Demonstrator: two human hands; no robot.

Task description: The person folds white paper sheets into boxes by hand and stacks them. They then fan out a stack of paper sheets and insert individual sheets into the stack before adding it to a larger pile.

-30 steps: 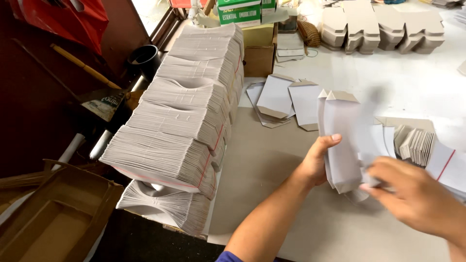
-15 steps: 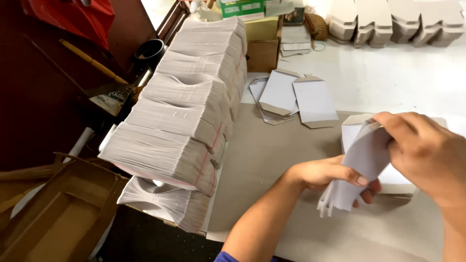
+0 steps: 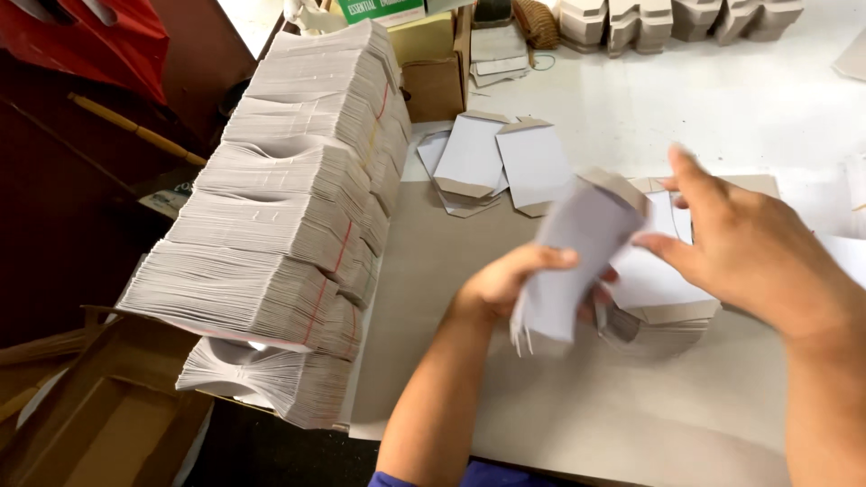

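**Both hands on a half-formed white carton blank**

Your left hand (image 3: pixel 514 284) is closed around the lower part of a white carton blank (image 3: pixel 577 257), thumb on the near face and fingers wrapped behind it. That grip holds the blank upright and clear of the table, probably so both its faces stay reachable. The picture is blurred there, so whether the blank is one sheet or several is hard to tell.

Your right hand (image 3: pixel 749 252) hangs just to the right of the blank with its fingers spread and unclenched. Its fingertips sit at the blank's upper right edge, and I cannot tell whether they touch it or stand just off it. It grips nothing.

Directly under and behind your hands lies a low pile of flat blanks (image 3: pixel 663 298), white face up with brown flaps showing. It sits on a large grey board (image 3: pixel 559 415) that covers the near part of the table, seemingly as a work surface within easy reach.

To the left of your left hand, stacked bundles of flat blanks (image 3: pixel 289 225) run away from you in a long leaning row, each held by a thin red band.

Beyond your hands, a few loose blanks (image 3: pixel 501 158) are fanned out on the board's far edge. Farther still, a small brown cardboard box (image 3: pixel 437 86) stands open, and rows of folded cartons (image 3: pixel 667 18) line the back of the white table (image 3: pixel 740 99).
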